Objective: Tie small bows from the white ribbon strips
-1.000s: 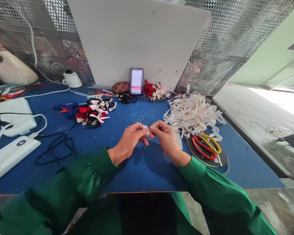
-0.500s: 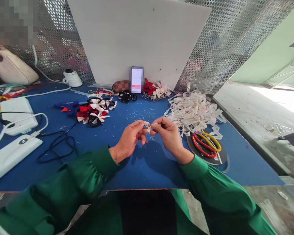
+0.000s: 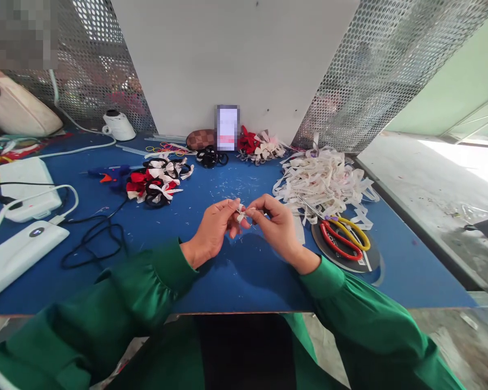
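white ribbon (image 3: 241, 217) between left hand (image 3: 212, 227) and right hand (image 3: 277, 226)

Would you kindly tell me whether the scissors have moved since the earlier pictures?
No: against the table, the scissors lie where they did, handles over the dark disc; only the view has shifted slightly.

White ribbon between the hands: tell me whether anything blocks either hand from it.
Nothing visible does. The left hand and right hand both have fingers on the white ribbon. The scissors lie off to the right, not in between.
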`<state>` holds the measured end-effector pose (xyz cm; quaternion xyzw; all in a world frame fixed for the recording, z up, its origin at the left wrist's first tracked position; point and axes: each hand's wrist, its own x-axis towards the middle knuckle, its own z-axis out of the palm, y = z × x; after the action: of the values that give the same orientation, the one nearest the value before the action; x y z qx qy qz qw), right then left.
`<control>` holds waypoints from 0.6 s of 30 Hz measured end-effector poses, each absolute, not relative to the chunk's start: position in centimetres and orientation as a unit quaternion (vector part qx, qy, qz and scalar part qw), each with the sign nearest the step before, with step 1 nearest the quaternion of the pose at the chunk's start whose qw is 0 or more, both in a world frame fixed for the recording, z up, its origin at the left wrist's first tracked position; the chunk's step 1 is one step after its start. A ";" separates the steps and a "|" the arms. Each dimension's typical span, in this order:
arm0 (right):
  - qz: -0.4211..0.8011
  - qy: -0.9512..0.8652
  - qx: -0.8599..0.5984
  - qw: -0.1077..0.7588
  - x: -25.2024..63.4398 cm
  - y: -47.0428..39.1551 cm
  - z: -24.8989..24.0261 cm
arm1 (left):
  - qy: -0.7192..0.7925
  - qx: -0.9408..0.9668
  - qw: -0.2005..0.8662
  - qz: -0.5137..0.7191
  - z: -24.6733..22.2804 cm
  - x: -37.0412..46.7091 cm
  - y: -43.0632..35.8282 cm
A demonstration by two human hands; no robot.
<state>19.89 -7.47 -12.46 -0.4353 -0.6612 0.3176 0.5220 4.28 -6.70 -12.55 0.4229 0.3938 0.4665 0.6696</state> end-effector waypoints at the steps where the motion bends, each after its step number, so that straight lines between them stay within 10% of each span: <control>1: 0.323 -0.658 -0.439 0.519 19.9 -7.5 -12.4 | 0.394 0.438 0.659 0.469 -12.5 4.3 -6.7; 18: 0.430 -0.567 -0.443 0.545 19.3 -7.5 -13.1 | 0.397 0.483 0.608 0.489 -12.2 4.6 -6.8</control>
<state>19.35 -7.45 -13.06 -0.4425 -0.5675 0.4298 0.5454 4.58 -6.76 -12.17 0.4827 0.3973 0.4889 0.6084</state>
